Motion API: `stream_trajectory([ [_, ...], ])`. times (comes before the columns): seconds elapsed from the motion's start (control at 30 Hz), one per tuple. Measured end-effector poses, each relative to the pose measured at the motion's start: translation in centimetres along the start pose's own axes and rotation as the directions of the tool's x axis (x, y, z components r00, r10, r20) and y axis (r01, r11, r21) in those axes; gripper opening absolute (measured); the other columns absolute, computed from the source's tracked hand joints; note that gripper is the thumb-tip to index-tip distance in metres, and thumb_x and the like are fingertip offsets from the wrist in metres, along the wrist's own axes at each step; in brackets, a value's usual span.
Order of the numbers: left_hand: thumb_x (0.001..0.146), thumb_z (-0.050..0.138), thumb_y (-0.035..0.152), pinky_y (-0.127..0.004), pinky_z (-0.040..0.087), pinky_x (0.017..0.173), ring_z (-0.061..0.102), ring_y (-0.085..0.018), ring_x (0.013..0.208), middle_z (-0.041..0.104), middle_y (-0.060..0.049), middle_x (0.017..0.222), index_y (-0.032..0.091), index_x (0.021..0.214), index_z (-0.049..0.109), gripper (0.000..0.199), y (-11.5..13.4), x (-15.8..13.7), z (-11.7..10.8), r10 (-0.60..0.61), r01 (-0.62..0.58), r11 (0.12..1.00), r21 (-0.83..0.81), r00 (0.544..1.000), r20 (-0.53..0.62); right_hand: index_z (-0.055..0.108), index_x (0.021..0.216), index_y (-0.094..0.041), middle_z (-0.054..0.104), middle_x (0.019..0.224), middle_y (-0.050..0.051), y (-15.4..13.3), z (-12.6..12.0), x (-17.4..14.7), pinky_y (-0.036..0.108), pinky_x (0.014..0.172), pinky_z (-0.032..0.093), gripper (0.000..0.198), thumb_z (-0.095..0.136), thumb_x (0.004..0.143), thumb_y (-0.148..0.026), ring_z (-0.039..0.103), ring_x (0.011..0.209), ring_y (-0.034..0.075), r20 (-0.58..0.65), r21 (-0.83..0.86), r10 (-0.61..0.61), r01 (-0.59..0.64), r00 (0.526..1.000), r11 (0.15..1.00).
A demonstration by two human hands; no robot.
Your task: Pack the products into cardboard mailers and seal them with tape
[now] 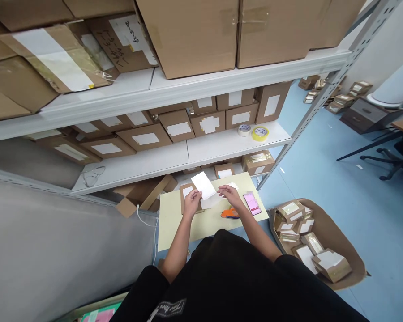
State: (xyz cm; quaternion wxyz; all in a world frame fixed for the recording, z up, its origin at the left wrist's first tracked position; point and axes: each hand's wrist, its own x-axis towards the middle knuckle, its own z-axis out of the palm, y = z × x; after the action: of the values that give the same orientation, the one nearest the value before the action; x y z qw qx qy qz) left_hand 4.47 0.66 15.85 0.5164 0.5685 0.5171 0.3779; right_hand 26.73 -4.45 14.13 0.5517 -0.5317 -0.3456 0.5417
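Observation:
A blank white label sheet (pixel 203 184) is held up at its lower left edge by my left hand (pixel 192 203), thumb and fingers pinched on it. My right hand (pixel 229 195) hovers just right of the sheet, its fingers loosely bent and apart, with nothing visible in them. Below the sheet, more white paper (pixel 212 202) lies on the pale yellow tabletop (pixel 173 223). Partly hidden behind my left hand is a small cardboard box (pixel 182 206) with a white label. An orange box cutter (pixel 229 213) lies under my right wrist, and a phone with a pink screen (pixel 252 203) rests to its right.
Grey metal shelves (pixel 218 154) with labelled cardboard boxes rise in front. White tape (pixel 244 129) and yellow tape (pixel 259 133) sit on the middle shelf. An open carton (pixel 144 194) stands left of the table. At right, a large carton (pixel 352 264) holds several small boxes.

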Motion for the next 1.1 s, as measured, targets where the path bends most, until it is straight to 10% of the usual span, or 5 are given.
stream_trajectory([
  [0.23, 0.076, 0.082, 0.058, -0.029, 0.050, 0.071, 0.061, -0.015, 0.068, 0.070, -0.001, 0.072, 0.017, 0.090, 0.073, 0.044, 2.7, -0.3, -0.3, 0.034, -0.028, 0.977, -0.213, 0.999, 0.023, 0.076, 0.095, -0.023, 0.080, 0.095, 0.004, -1.9, 1.0, -1.9, 0.033, 0.077, 0.051, 0.024, 0.074, 0.081, -0.043, 0.072, 0.081, 0.019, 0.056, 0.044, -0.038, 0.035, 0.998, 0.998],
  [1.1, 0.083, 0.079, 0.056, -0.030, 0.051, 0.076, 0.065, -0.018, 0.076, 0.075, -0.005, 0.087, 0.018, 0.099, 0.075, 0.042, 3.1, 1.1, 1.2, 0.067, -0.049, 0.981, -0.188, 0.993, 0.093, 0.076, 0.084, -0.023, 0.077, 0.081, 0.004, -3.6, -0.1, -1.9, 0.034, 0.075, 0.052, 0.020, 0.082, 0.076, -0.040, 0.070, 0.074, 0.019, 0.003, 0.109, -0.083, 0.082, 0.997, 0.991],
])
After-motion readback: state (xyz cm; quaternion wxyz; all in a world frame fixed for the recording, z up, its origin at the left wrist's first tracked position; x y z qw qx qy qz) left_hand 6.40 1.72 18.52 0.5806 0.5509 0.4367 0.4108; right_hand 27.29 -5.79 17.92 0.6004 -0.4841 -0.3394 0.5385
